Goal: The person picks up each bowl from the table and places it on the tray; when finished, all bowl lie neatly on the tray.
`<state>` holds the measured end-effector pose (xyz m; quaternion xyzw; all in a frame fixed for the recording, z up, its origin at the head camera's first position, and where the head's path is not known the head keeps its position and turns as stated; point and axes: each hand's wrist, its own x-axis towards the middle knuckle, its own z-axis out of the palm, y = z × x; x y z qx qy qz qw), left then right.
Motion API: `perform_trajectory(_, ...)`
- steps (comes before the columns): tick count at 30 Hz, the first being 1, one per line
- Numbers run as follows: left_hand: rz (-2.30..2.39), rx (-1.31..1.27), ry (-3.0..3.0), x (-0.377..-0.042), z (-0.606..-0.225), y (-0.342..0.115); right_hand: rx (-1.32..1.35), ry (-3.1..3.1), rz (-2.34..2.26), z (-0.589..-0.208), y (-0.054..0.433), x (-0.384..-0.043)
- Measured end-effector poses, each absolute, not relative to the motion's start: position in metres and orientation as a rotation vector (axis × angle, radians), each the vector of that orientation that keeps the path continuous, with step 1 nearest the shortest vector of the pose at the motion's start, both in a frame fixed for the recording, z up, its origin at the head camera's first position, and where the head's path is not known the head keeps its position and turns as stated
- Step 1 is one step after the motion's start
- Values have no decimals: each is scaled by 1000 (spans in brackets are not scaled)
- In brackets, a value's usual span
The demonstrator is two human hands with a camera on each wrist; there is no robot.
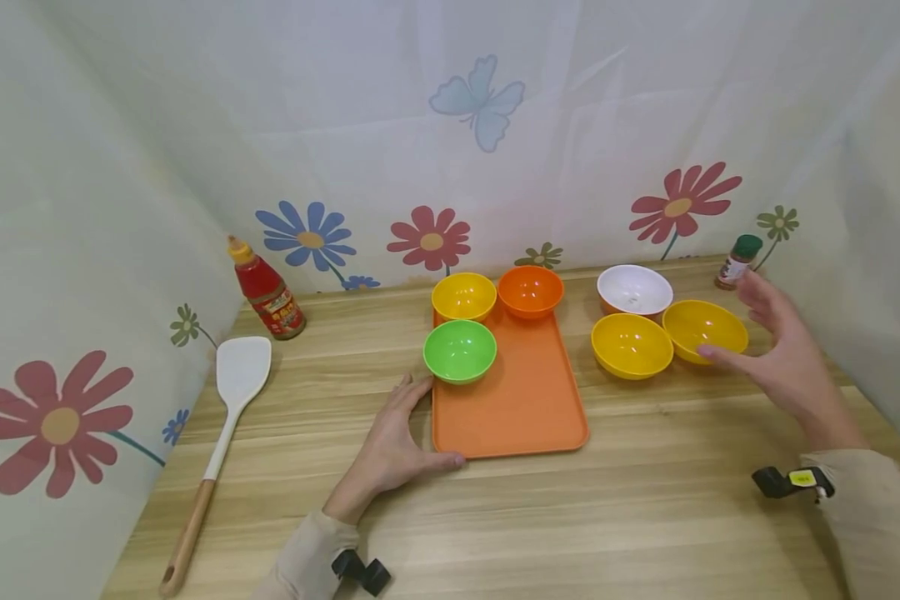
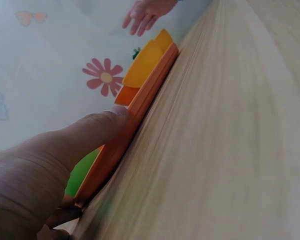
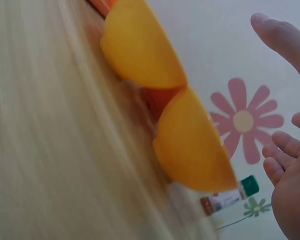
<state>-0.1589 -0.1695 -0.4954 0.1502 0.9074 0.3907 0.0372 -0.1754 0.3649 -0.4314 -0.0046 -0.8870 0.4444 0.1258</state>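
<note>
My left hand (image 1: 393, 442): unclenched at the near left corner of the orange tray (image 1: 513, 408), thumb extended against its near edge, fingers along its left side.
My right hand (image 1: 787, 358): released, with thumb and fingers spread above the far-right yellow bowl (image 1: 701, 327), apart from it in my right wrist view.
On the tray: a yellow bowl (image 1: 463, 296) and an orange bowl (image 1: 531, 292) sit side by side at the back, a green bowl (image 1: 461, 352) in front of the yellow.
Right of the tray: a white-lined bowl (image 1: 634, 288) stands behind a second yellow bowl (image 1: 632, 346), the far-right one just beside.
Tabletop (image 1: 540, 525) sides: a red sauce bottle (image 1: 268, 292) and a white spatula (image 1: 222, 442) at left, a green-capped spice jar (image 1: 737, 265) at back right.
</note>
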Motion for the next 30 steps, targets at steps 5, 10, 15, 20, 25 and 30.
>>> perform_trajectory(5,1198,454,2779,-158,-494,-169,-89,-2631,1370,-445,376,-182)
perform_trajectory(10,1188,463,2786,-159,-494,-169,-115,-2658,1446,-463,382,-186)
perform_trajectory(15,1177,479,2792,-159,-495,-168,-114,-2670,1440,-476,384,-187)
perform_trajectory(20,1176,483,2799,-159,-495,-168,-125,-2691,1445,-481,386,-189)
perform_trajectory(25,1185,473,2795,-159,-495,-169,-135,-2717,1451,-482,387,-189)
perform_trajectory(30,1183,473,2792,-159,-495,-169,-166,-2735,1444,-483,387,-189)
